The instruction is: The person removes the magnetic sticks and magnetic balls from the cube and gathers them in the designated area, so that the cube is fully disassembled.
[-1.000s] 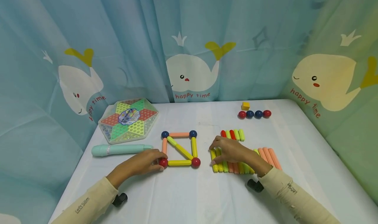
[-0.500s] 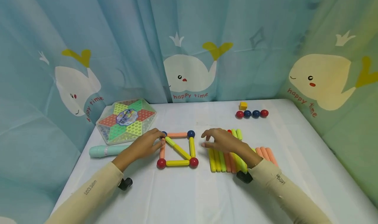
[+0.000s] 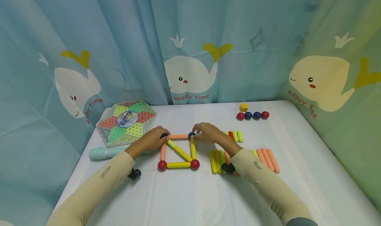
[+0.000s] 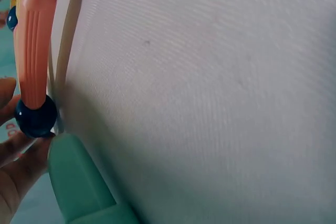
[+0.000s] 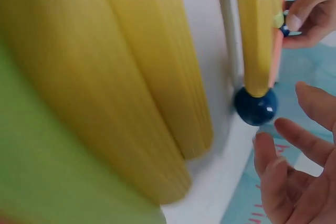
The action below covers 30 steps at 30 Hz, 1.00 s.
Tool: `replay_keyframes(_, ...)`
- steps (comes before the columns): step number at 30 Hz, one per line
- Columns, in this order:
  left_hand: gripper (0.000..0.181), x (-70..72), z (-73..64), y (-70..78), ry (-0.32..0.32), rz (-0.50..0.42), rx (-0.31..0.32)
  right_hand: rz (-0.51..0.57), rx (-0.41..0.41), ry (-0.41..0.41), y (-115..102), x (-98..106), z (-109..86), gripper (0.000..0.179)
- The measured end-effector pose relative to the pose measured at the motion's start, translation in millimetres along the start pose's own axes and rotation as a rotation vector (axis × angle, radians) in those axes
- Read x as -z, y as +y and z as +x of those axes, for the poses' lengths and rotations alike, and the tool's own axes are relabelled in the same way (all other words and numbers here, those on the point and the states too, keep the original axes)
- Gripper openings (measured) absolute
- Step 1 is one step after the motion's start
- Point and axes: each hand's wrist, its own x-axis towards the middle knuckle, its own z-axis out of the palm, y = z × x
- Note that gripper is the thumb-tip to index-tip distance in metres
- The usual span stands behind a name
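Note:
A square frame of magnetic rods and balls lies on the white table, with red balls at its near corners and blue balls at its far ones. My left hand pinches the far-left blue ball, to which a salmon rod is joined. At the far-right blue ball, my right hand has its fingers spread loosely around it; the right wrist view shows a small gap between them. A yellow rod runs from that ball to a red ball. Yellow and lime pieces form a diagonal.
Loose rods lie in a row under the right forearm, with shorter rods behind. Loose balls and a yellow cube sit at the back right. Left are a hexagonal game box and a mint-green tube.
My left hand has gone from the near-left red ball to the far-left blue ball. My right hand has left the loose rods and moved left to the far-right blue ball.

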Motion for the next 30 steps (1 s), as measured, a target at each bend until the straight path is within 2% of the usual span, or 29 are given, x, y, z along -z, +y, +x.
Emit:
replay_keyframes(5, 0.029, -6.9, 8.4, -1.5, 0.011, -0.039, 0.019, 0.045, -0.021, 0.004, 1.9, -8.9, 19.1, 0.028)
replay_keyframes(10, 0.029, -8.9, 13.2, -0.8, 0.013, -0.082, 0.058, 0.046, -0.021, -0.035, -0.4, -11.9, 29.1, 0.022)
replay_keyframes(20, 0.026, -5.5, 17.3, 0.7, 0.012, -0.091, 0.104, 0.034, -0.019, -0.092, -3.6, -8.0, 35.3, 0.020)
replay_keyframes(25, 0.028, -5.8, 17.4, 2.1, -0.002, -0.112, 0.112, 0.043, -0.048, -0.101, -3.2, -9.7, 38.0, 0.019)
replay_keyframes(30, 0.029, -5.3, 18.3, 0.6, -0.006, -0.115, 0.108, 0.035, -0.040, -0.108, -4.4, -11.8, 40.4, 0.015)
